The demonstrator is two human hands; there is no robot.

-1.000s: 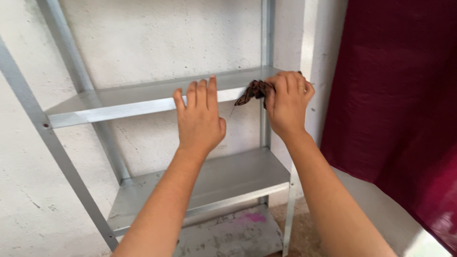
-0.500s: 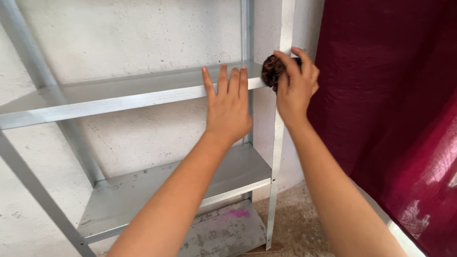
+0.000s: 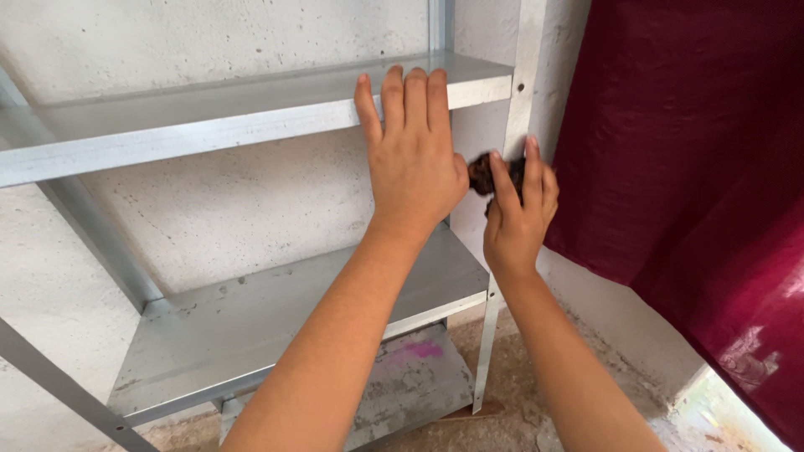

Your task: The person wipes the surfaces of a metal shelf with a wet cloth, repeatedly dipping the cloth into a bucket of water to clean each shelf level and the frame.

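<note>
Cloth [image 3: 484, 174], dark and patterned, sits bunched in my right hand [image 3: 515, 219], pressed against the rack's front post [image 3: 521, 109]. I judge it soft and light, best gripped as a wad. My left hand [image 3: 412, 159] lies flat, fingers spread narrowly, on the upper shelf [image 3: 209, 121] edge. No labels visible.

Bright daylight from lower right; soft shadows under shelves [image 3: 251, 109]; glare on curtain [image 3: 754, 351]; focus sharp.

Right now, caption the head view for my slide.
Left hand braces the metal shelf; right hand presses a dark cloth against its front upright.
</note>
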